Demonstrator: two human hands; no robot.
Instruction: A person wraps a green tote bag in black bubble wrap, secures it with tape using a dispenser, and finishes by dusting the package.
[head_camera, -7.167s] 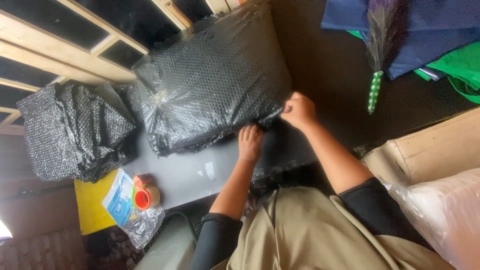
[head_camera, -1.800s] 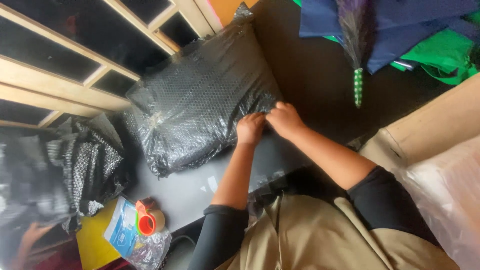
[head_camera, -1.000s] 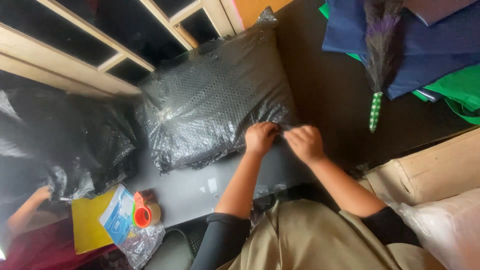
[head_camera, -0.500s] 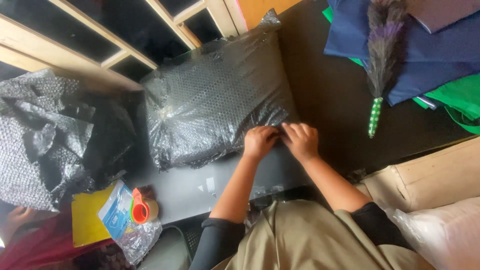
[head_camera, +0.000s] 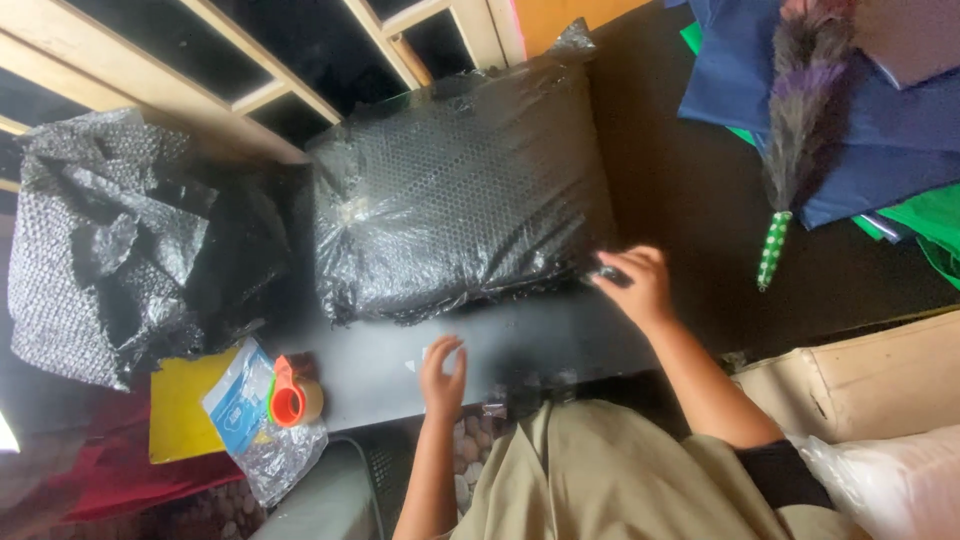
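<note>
Two bare hands are seen at a black bubble-wrapped parcel (head_camera: 460, 200) on a dark table (head_camera: 560, 345).
A small dark piece, too blurred to identify, is pinched by the right hand (head_camera: 635, 285) against the parcel's near corner, just beyond the fingertips. The left hand (head_camera: 442, 368) is held open and empty, fingers spread, apart from the parcel, with an orange tape dispenser (head_camera: 292, 398) well to its left.

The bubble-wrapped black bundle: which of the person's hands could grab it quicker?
Probably the right hand: it already touches the bubble-wrapped black bundle at its near corner. The left hand lies on the dark table, apart from it.
</note>
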